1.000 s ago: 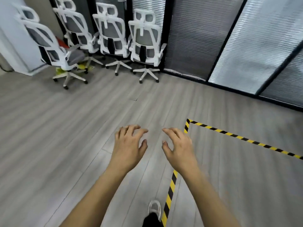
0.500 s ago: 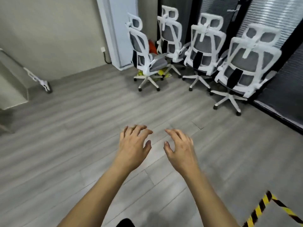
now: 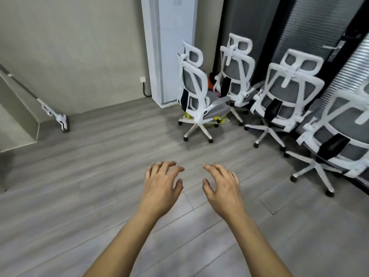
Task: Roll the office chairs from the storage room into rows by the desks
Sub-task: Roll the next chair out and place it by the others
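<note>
Several white-framed office chairs with grey mesh backs stand along the dark blinds at the right. The leftmost chair [image 3: 196,94] is turned sideways, seat pointing right. Behind it is a second chair [image 3: 237,68], then a third chair [image 3: 287,94], and a fourth chair [image 3: 343,136] cut by the right edge. My left hand [image 3: 162,186] and my right hand [image 3: 222,186] are held out side by side above the floor, palms down, fingers loosely curled, holding nothing. Both hands are well short of the nearest chair.
A tall white floor-standing unit [image 3: 169,48] stands in the corner beside the chairs. A stick vacuum [image 3: 58,118] leans against the beige wall at the left. Yellow items [image 3: 218,118] lie under the leftmost chair. Grey plank floor [image 3: 99,176] stretches between me and the chairs.
The view has swung left and closed in on the chairs, which now appear larger at the right. The striped floor tape has left the view. My hands keep the same pose.
</note>
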The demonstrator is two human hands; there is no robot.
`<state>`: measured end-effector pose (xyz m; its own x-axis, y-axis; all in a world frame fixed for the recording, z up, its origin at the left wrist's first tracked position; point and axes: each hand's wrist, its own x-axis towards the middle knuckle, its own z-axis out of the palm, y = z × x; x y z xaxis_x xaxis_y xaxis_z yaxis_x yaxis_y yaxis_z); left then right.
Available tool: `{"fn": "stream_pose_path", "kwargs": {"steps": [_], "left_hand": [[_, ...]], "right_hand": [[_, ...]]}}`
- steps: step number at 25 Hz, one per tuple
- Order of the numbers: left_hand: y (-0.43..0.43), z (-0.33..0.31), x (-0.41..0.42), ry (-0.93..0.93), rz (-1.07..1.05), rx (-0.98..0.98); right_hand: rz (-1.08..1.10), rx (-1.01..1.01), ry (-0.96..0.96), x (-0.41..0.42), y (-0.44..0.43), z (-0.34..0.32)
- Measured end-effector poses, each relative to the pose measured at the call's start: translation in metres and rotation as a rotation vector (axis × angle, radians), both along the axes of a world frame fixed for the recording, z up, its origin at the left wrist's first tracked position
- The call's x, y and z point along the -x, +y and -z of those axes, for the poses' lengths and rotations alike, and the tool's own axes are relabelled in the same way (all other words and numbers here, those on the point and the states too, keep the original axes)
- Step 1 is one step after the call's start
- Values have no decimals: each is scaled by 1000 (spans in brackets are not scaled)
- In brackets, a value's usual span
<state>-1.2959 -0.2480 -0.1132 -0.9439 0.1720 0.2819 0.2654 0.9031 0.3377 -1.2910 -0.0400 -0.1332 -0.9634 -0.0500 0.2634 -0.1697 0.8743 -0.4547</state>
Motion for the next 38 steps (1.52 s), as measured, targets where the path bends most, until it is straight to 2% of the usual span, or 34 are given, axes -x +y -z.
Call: {"fn": "stream_pose_path", "kwargs": {"steps": [6,13,18,22,28,38], "left_hand": [[-9,-8,200,57,49,6],[-23,-5,481,15,26,67],[-68,-10,635,-9,-35,47],[-104,-5,767,-30,18,7],[-142,-7,959,-65,205,-4],[-105,23,1231,-95,466,62]], "right_hand": [[5,1,76,195,-3,-5],[-19,47,95,499,-19,1],[-46,44,90,664,-56,-11],[-2,50,81,785,-82,-2],[230,71,48,931,-107,1],[551,105,29,1121,-87,43]]}}
